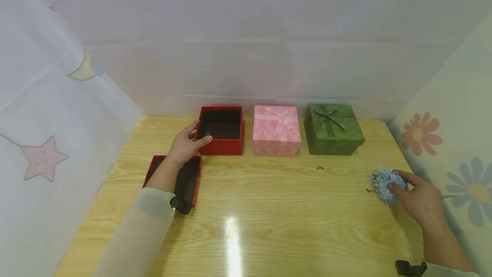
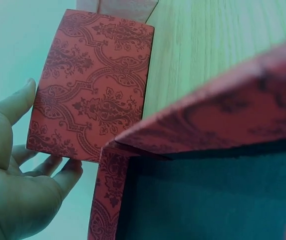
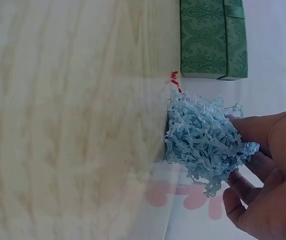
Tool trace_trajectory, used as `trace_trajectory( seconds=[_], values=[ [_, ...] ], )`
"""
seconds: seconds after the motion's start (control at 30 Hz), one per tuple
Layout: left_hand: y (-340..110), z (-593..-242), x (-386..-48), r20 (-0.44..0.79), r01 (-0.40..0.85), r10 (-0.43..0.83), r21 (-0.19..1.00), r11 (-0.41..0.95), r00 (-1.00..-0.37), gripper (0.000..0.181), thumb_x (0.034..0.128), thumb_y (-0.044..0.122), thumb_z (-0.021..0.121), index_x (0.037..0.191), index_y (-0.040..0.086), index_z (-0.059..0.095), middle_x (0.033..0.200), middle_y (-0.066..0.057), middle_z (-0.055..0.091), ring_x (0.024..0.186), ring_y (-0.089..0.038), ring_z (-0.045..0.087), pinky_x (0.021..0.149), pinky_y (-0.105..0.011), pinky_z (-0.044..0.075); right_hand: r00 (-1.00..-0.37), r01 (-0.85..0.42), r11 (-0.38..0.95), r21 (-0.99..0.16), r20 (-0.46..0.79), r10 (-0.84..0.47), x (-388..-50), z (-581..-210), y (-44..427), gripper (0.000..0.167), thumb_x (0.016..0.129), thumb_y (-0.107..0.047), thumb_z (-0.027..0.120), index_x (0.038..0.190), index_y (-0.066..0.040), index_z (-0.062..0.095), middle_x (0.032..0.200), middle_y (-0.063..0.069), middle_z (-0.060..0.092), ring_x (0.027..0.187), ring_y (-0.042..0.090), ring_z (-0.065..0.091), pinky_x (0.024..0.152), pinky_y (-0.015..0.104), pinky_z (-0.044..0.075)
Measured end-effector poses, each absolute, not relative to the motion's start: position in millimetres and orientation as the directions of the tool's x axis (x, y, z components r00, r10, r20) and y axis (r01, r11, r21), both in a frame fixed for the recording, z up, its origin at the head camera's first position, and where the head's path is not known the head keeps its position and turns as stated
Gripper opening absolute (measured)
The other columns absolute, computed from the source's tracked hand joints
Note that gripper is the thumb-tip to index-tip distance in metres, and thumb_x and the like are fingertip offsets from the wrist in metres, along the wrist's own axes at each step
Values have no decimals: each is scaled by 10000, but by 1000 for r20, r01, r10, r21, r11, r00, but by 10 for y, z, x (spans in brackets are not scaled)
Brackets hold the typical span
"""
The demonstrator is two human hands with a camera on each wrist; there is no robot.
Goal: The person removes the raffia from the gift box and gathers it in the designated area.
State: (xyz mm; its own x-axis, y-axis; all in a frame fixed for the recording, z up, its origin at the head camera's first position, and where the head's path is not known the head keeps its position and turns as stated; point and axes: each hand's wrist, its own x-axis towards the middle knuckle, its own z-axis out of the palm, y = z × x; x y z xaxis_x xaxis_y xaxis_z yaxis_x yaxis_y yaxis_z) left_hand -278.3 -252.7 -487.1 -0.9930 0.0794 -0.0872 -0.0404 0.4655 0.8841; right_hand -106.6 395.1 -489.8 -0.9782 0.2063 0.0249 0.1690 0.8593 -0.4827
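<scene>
An open red box (image 1: pixel 221 146) with a dark inside stands at the back of the table. My left hand (image 1: pixel 185 145) is at its left side, thumb over the near left corner and fingers along the side; the left wrist view shows the hand (image 2: pixel 30 170) beside the patterned red wall (image 2: pixel 95 85). At the table's right, my right hand (image 1: pixel 423 198) holds a bundle of pale blue shredded paper (image 1: pixel 386 185) between thumb and fingers. In the right wrist view the paper (image 3: pixel 202 137) lies against the fingers of that hand (image 3: pixel 270 175).
Under my left forearm lies a red lid (image 1: pixel 197 178), inside up. A pink box (image 1: pixel 276 146) and a green box (image 1: pixel 332 146), both closed with bows, stand right of the red box. A small red shred (image 1: pixel 320 167) lies before them. Cloth walls edge the table.
</scene>
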Motion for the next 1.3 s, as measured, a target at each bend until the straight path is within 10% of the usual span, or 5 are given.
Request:
trace_trajectory(
  seconds=[0.43,0.63,0.87,1.17,1.3],
  values=[
    [-2372,-4711,-2719,85,105,61,863,494,-994,931,886,530,797,1646,288,318,1700,-69,227,1542,-420,227,1171,-631,328,-960,204,796,-570,45,278,-1028,-4761,3840,676,1018,-417,655,1555,-55,463,1448,384,488,1202,628,484,725,621,491],
    [-2229,-4596,-2670,135,155,76,833,531,-988,872,885,499,810,1620,326,372,1681,-53,293,1550,-322,244,1200,-624,278,-944,204,746,-634,74,321,-1057,-4683,3720,694,1015,-423,661,1594,-121,426,1544,256,468,1367,546,432,916,663,458],
    [-2090,-4499,-2602,121,171,127,827,536,-984,893,865,563,804,1615,372,359,1683,-38,286,1549,-325,246,1185,-642,289,-938,168,703,-691,108,331,-1125,-4581,3527,728,984,-459,698,1602,-190,426,1546,95,528,1416,394,469,814,63,378],
    [-1940,-4507,-2577,137,210,171,811,545,-976,880,862,560,809,1606,343,392,1654,-17,360,1533,-303,293,1171,-612,338,-948,5,626,-780,195,251,-1309,-4517,3206,722,962,-322,767,1592,-202,437,1497,186,559,1189,154,660,818,43,476],
    [-1876,-4538,-2567,117,201,184,808,554,-976,884,855,579,805,1603,327,407,1646,-12,381,1523,-301,322,1160,-604,363,-960,-26,612,-791,191,206,-1389,-4471,3059,722,962,-314,768,1591,-186,437,1499,200,551,1229,322,649,823,47,482]
  ],
)
